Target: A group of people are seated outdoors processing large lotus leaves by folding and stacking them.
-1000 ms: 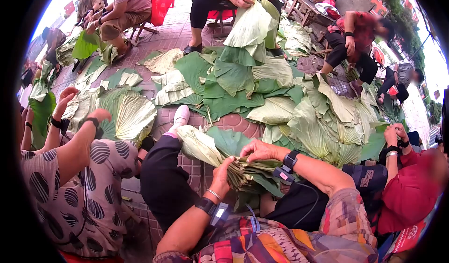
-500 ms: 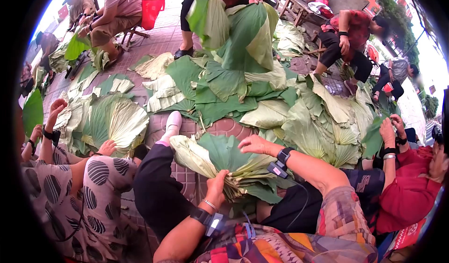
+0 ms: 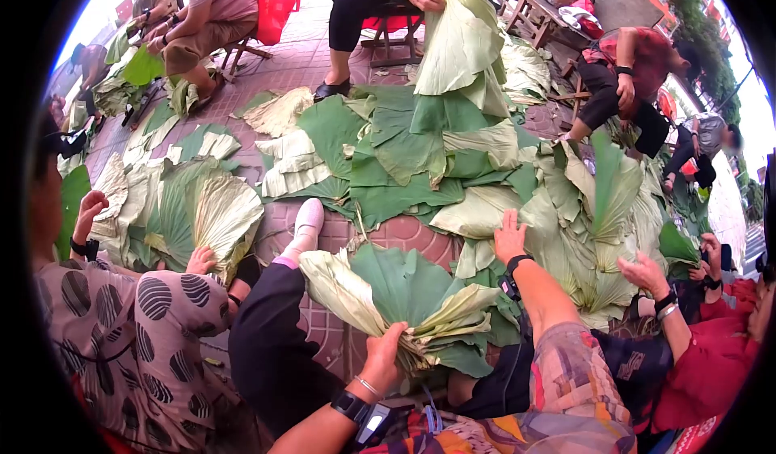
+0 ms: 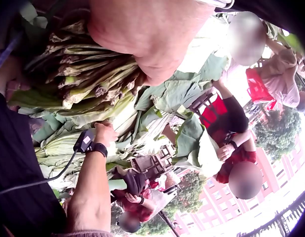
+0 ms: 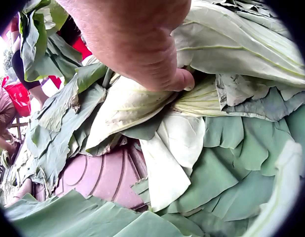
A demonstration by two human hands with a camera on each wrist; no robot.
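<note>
My left hand (image 3: 382,359) grips a fanned bundle of lotus leaves (image 3: 408,280) at its gathered end, above my lap. Pale undersides and green faces spread away from the grip. In the left wrist view, the bundle's brownish, layered ends (image 4: 95,74) stick out beside the hand. Farther forward, my right hand (image 3: 511,237) reaches over the near left edge of a big leaf pile (image 3: 558,224), fingers extended and spread. The right wrist view puts its thumb (image 5: 179,80) close over a pale folded leaf (image 5: 125,106); the other fingers are mostly hidden there.
More leaves (image 3: 404,167) cover the paving ahead. A person at left sits by another leaf heap (image 3: 190,212). Opposite, a seated person holds up large leaves (image 3: 461,46). Close on my right, a person in a red sleeve (image 3: 699,365) reaches a hand (image 3: 644,276) toward the pile.
My right hand has left the bundle and reached forward to the pile, while my left hand keeps its grip. The neighbour on the right has extended a hand toward the pile.
</note>
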